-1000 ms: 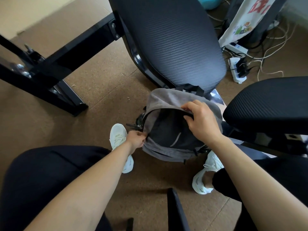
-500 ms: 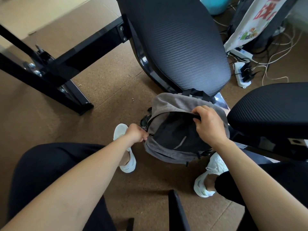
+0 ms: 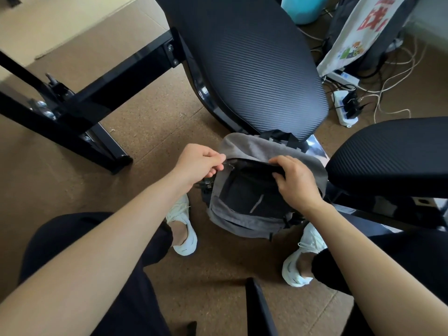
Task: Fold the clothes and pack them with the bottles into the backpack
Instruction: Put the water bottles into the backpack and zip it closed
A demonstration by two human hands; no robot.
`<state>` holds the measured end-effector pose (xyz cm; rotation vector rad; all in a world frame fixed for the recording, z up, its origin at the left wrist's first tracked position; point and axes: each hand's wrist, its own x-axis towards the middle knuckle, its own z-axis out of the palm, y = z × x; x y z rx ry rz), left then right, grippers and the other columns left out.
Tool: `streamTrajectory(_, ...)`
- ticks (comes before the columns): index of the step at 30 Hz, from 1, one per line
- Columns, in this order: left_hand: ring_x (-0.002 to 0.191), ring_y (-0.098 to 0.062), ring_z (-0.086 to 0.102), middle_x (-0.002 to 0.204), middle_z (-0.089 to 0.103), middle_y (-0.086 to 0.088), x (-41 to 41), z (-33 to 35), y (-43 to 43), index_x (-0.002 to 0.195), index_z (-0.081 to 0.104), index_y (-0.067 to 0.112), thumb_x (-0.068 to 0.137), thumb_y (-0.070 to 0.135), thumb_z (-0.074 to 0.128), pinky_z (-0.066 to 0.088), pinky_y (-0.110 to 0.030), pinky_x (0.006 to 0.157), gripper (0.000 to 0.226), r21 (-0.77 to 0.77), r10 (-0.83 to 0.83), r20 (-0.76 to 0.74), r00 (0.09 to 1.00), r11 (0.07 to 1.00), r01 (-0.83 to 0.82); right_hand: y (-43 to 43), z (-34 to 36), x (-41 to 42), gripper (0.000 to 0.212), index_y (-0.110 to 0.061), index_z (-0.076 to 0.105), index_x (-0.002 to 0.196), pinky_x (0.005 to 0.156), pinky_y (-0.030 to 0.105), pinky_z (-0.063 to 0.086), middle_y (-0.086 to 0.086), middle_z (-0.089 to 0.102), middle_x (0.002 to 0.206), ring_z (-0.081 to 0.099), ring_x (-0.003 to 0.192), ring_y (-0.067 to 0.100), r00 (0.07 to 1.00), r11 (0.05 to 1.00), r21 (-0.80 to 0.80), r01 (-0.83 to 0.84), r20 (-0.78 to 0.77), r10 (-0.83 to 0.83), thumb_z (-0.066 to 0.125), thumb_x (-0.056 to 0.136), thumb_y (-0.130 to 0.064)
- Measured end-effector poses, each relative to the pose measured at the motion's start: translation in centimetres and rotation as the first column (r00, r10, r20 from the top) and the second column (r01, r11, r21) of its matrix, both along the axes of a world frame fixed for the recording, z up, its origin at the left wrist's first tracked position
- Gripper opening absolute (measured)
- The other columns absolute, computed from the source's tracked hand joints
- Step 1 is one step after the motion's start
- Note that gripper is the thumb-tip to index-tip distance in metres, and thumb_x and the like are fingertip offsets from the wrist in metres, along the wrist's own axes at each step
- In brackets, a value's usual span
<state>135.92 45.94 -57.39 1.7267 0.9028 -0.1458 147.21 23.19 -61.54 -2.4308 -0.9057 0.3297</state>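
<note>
A grey backpack (image 3: 244, 221) with a black front panel stands on the brown floor between my feet, leaning against a black chair. My left hand (image 3: 197, 163) pinches the zipper pull at the bag's upper left corner. My right hand (image 3: 294, 181) grips the black rim of the bag's opening near its top right. The zipper along the top edge is partly drawn. No clothes or bottles are in sight; the inside of the bag is hidden.
A black chair back (image 3: 249, 61) stands just behind the bag, and another black chair seat (image 3: 392, 156) is at the right. Black table legs (image 3: 72, 112) cross the left. A power strip (image 3: 345, 106) with cables lies at the far right.
My left hand has moved up along the bag's left side to its upper corner with the zipper pull. My right hand keeps its hold on the top rim.
</note>
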Motion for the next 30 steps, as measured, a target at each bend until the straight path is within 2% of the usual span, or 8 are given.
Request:
streamTrajectory(4,0.100,-0.012,0.055,0.107,0.065,0.009,0.4,-0.3,-1.1,0.106,0.070,0.023,0.092,0.036,0.069,0.044,-0.031,0.079,0.018,0.596,-0.217,-0.013,0.976,0.782,0.182,-1.4,0.4,-0.1,0.035,-0.017,0.067,0.124,0.101,0.039,0.053,-0.003,0.067,0.119,0.061,0.116,0.016,0.994,0.980,0.178,0.093,-0.071,-0.082,0.068,0.090,-0.007)
streamTrajectory(7,0.106,-0.013,0.049,0.113,0.066,0.004,1.4,-0.6,-3.8,0.109,0.070,0.021,0.089,0.031,0.071,0.046,-0.032,0.085,0.023,0.753,-0.437,0.166,0.884,0.635,0.172,-3.1,0.5,-1.2,0.021,-0.012,0.070,0.100,0.085,0.026,0.053,-0.005,0.063,0.100,0.061,0.096,0.013,0.946,0.894,0.325,0.309,-0.011,-0.323,0.066,0.083,0.000)
streamTrajectory(12,0.118,-0.025,0.053,0.123,0.065,-0.001,4.0,-2.0,-9.8,0.118,0.071,0.021,0.088,0.032,0.070,0.048,-0.042,0.097,0.032,0.825,-0.756,0.103,0.646,0.427,0.369,-6.1,-1.4,-3.9,0.006,-0.011,0.063,0.076,0.068,0.040,0.049,0.008,0.063,0.073,0.058,0.070,0.020,0.566,0.559,0.150,0.816,-0.406,-0.718,0.061,0.080,-0.008)
streamTrajectory(16,0.132,-0.034,0.044,0.148,0.050,-0.010,5.6,-3.3,-13.8,0.130,0.066,0.031,0.088,0.029,0.071,0.042,-0.050,0.101,0.043,0.856,-0.868,-0.132,0.478,0.144,0.496,-8.9,-6.5,-4.9,0.010,-0.018,0.068,0.083,0.059,0.027,0.043,0.002,0.066,0.079,0.060,0.072,0.020,0.434,0.689,-0.211,0.693,-0.640,-0.634,0.063,0.087,-0.010)
streamTrajectory(20,0.143,-0.039,0.029,0.165,0.022,-0.013,6.2,-4.7,-15.1,0.145,0.049,0.043,0.089,0.023,0.069,0.030,-0.055,0.108,0.063,0.800,-0.814,-0.420,0.401,-0.124,0.586,-10.9,-11.5,-4.7,0.018,-0.020,0.072,0.096,0.071,0.027,0.049,0.006,0.070,0.103,0.063,0.090,0.020,0.437,0.786,-0.310,0.536,-0.694,-0.572,0.064,0.090,-0.005)
streamTrajectory(23,0.144,-0.040,0.026,0.165,0.020,-0.014,6.5,-4.6,-15.4,0.143,0.050,0.041,0.090,0.022,0.065,0.026,-0.055,0.112,0.057,0.755,-0.748,-0.517,0.417,-0.169,0.634,-11.1,-12.5,-4.5,0.023,-0.011,0.069,0.112,0.062,0.011,0.047,0.003,0.064,0.100,0.061,0.084,0.012,0.372,0.771,-0.245,0.587,-0.765,-0.526,0.057,0.096,0.000)
streamTrajectory(26,0.140,-0.040,0.031,0.158,0.033,-0.012,6.5,-4.3,-15.2,0.123,0.064,0.038,0.086,0.017,0.067,0.029,-0.054,0.110,0.043,0.748,-0.731,-0.527,0.433,-0.156,0.645,-10.3,-13.3,-4.6,0.025,-0.011,0.064,0.119,0.058,0.016,0.043,0.002,0.061,0.099,0.056,0.079,0.006,0.238,0.723,-0.236,0.649,-0.840,-0.488,0.057,0.097,-0.001)
streamTrajectory(30,0.133,-0.037,0.040,0.147,0.051,-0.007,6.1,-4.8,-13.2,0.087,0.076,0.036,0.079,0.010,0.075,0.035,-0.052,0.106,0.027,0.753,-0.810,-0.448,0.378,-0.114,0.648,-9.2,-14.9,-4.9,0.006,-0.010,0.057,0.074,0.061,0.031,0.033,0.009,0.051,0.072,0.047,0.070,0.021,0.212,0.729,-0.251,0.637,-0.852,-0.479,0.063,0.077,-0.011)
